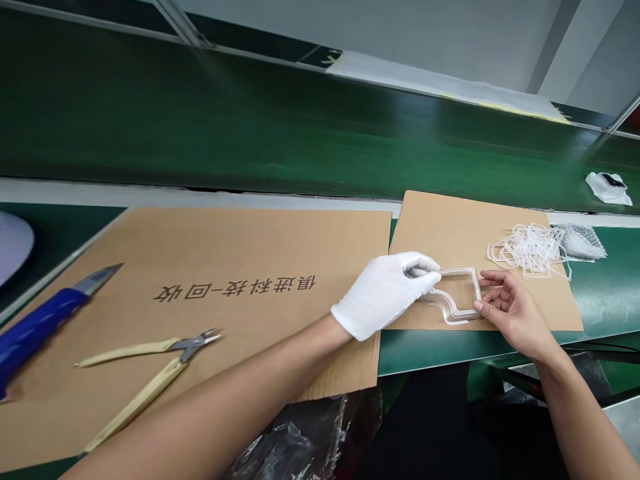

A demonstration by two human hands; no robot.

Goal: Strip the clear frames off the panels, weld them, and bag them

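A clear plastic frame (457, 297) with a notched outline is held just above the smaller cardboard sheet (450, 230). My left hand (385, 293), in a white glove, pinches its upper left edge. My bare right hand (510, 307) grips its right side with thumb and fingertips. Both hands are closed on the frame.
A pile of white plastic frames (530, 250) and a clear bag (583, 240) lie at the right. On the large printed cardboard (240, 267) rest yellow-handled cutters (150, 370) and a blue-handled knife (45, 320). A green conveyor belt (300, 127) runs behind, carrying a white item (607, 188).
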